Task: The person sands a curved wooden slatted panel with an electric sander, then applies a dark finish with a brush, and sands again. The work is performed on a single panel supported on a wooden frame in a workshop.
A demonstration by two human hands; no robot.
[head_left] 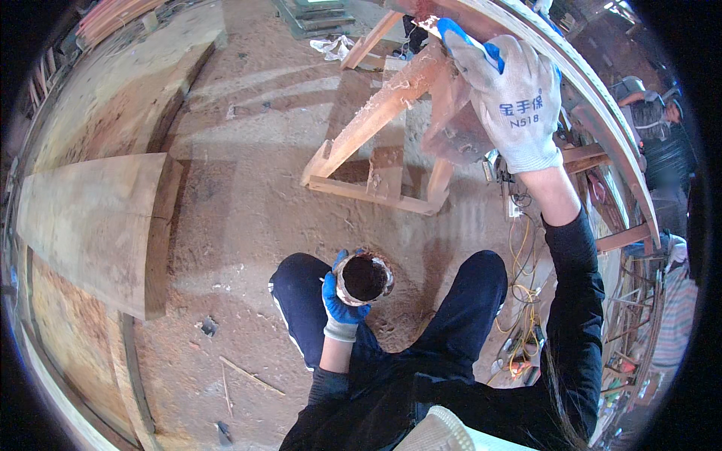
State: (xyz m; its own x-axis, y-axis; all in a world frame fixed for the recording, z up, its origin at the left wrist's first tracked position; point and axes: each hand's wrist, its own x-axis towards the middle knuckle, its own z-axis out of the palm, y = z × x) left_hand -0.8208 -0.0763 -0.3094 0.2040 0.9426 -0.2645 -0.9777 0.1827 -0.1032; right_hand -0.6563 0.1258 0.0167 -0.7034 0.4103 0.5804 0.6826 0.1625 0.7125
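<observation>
My left hand (342, 310), in a white glove with blue fingers, is closed around a small round pot (389, 279) between my knees. Its rim is crusted, and dark brown matter (363, 279) shows inside. My right hand (519, 98), gloved alike, is raised at the upper right against a wooden frame (481, 16). Its fingers are curled with the thumb pointing left; a small pale tip (430, 24) pokes out by the thumb, and the rest is hidden. Under that hand, a slanted wooden leg (391, 98) carries curly shavings.
A thick wooden slab (94, 225) lies at the left. Yellow and dark cables (523, 301) run along the floor right of my knee. Thin sticks (252, 376) lie on the dirt floor at lower left. Another person (647, 105) is at the far right.
</observation>
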